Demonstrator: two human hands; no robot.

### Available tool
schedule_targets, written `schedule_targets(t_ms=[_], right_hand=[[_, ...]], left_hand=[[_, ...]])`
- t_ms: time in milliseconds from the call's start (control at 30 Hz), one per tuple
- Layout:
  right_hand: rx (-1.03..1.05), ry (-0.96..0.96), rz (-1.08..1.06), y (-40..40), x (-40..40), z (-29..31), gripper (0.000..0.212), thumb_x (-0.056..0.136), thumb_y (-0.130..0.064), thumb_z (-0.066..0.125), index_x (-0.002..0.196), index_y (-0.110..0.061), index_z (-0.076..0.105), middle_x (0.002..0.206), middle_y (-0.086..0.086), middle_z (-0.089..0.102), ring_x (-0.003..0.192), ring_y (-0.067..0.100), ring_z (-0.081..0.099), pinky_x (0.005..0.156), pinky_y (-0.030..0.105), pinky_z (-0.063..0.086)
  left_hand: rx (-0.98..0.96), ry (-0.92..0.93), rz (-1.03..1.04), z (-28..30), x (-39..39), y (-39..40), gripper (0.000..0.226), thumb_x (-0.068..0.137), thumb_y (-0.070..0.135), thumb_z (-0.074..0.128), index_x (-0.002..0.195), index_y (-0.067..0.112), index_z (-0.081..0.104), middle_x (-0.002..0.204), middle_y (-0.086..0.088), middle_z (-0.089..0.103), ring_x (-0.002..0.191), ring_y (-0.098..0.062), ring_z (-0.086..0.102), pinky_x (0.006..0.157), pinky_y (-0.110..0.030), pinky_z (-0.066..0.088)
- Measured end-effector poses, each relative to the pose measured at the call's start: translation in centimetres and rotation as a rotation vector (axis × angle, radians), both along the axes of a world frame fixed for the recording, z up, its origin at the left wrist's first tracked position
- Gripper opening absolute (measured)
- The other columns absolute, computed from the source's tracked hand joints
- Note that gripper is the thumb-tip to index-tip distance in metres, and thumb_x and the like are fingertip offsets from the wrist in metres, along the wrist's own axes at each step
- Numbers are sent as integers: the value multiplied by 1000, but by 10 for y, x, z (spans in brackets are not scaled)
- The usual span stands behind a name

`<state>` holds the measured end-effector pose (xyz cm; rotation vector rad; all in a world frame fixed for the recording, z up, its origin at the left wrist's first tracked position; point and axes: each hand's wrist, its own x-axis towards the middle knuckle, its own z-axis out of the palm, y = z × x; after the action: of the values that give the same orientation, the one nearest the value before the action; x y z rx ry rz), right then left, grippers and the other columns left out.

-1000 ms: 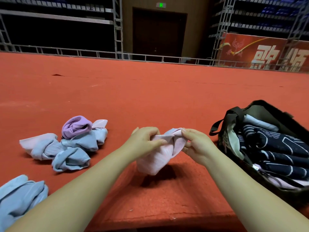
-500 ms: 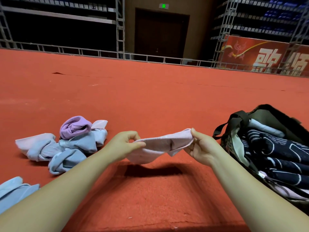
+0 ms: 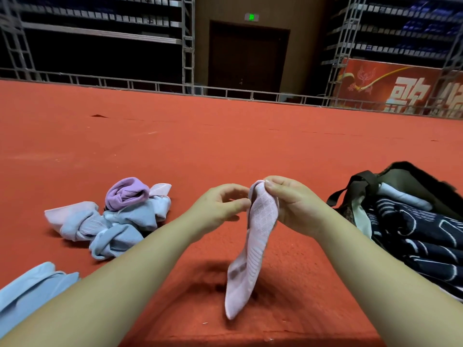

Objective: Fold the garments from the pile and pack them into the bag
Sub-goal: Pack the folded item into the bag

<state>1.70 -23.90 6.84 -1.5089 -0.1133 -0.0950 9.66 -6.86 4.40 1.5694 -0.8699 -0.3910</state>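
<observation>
**Pink sock hangs straight down from the right hand**

The red floor (image 3: 225,146) is the biggest thing here, and it runs far back to a metal rail. On the right sits the dark bag (image 3: 411,176), open at the top, with a folded dark blue cloth with white lines (image 3: 426,236) lying inside it. On the left lies the pile of garments (image 3: 117,221), pale blue and pink pieces all bunched up, with a purple roll (image 3: 127,192) on top. One more light blue piece (image 3: 30,289) lies apart, at the bottom left corner.

Between the pile and the bag, the right hand (image 3: 295,206) pinches the top end of the pink sock (image 3: 253,246). The sock is long and hangs up and down, its low end pointing at the floor and maybe just touching it; the blur makes that hard to tell. The left hand (image 3: 220,206) is just beside the sock's top, fingers loosely curled. Its grip holds nothing, though its thumb tip is right at the sock's edge.
</observation>
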Motion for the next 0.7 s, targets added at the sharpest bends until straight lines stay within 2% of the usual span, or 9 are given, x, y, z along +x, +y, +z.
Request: schedule_targets(t_ms=[133, 200, 333, 433, 467, 533, 567, 600, 700], right_hand=[[22, -26, 24, 0, -9, 4, 18, 83, -24, 60, 84, -6, 63, 75, 13, 63, 65, 25, 60, 61, 32, 48], [36, -27, 45, 0, -13, 3, 24, 78, -32, 70, 83, -9, 66, 76, 13, 62, 67, 26, 57, 66, 37, 43], [40, -40, 89, 1, -18, 2, 41, 68, -42, 79, 89, -8, 67, 78, 12, 63, 69, 27, 56, 66, 40, 37], [76, -42, 107, 1, -21, 4, 45, 65, -40, 82, 92, -7, 68, 81, 12, 66, 71, 24, 61, 66, 36, 46], [83, -47, 121, 0, -23, 5, 44, 68, -38, 80, 94, -4, 68, 82, 14, 67, 71, 25, 64, 66, 34, 51], [73, -55, 107, -1, -29, 9, 24, 83, -29, 65, 87, -7, 72, 78, 12, 69, 68, 21, 66, 63, 29, 53], [67, -38, 109, -3, -30, 10, 27, 89, -23, 53, 77, -14, 75, 73, 7, 70, 64, 16, 65, 60, 24, 52], [60, -14, 118, -4, -30, 10, 40, 91, -18, 43, 68, -18, 76, 68, 1, 69, 60, 11, 64, 57, 21, 50], [28, 24, 116, 0, -36, 16, 52, 92, -18, 34, 61, -23, 76, 63, -4, 68, 57, 6, 63, 55, 18, 49]], left_hand=[[-143, 87, 32, 2, -16, -7, 15, 82, 10, 70, 85, 25, 70, 87, 8, 70, 86, -10, 65, 80, -33, 55], [-189, 109, 46, 2, -25, -12, 12, 78, 10, 72, 81, 22, 71, 81, 5, 70, 81, -11, 65, 79, -34, 56], [-284, 127, 127, 4, -39, -17, 13, 84, 1, 65, 77, 11, 69, 68, 3, 67, 68, -10, 63, 67, -24, 54], [-318, 192, 96, 6, -46, -15, 15, 90, 10, 59, 75, 9, 64, 70, -3, 63, 69, -13, 58, 65, -25, 53], [-324, 236, 50, 8, -47, -14, 18, 92, 11, 55, 76, 9, 62, 70, -3, 61, 68, -14, 57, 64, -24, 52], [-327, 321, -39, 14, -49, -10, 21, 97, 14, 46, 78, 11, 57, 69, 0, 61, 64, -12, 56, 60, -22, 50], [-318, 347, -65, 16, -48, -8, 21, 98, 15, 44, 82, 11, 56, 69, 0, 62, 63, -11, 57, 59, -21, 50], [-308, 367, -81, 19, -47, -6, 20, 99, 16, 42, 87, 10, 57, 70, 0, 63, 62, -10, 58, 58, -21, 50], [-310, 399, -130, 27, -44, 2, 20, 98, 15, 41, 99, 1, 55, 70, -5, 62, 57, -14, 59, 54, -25, 51]])
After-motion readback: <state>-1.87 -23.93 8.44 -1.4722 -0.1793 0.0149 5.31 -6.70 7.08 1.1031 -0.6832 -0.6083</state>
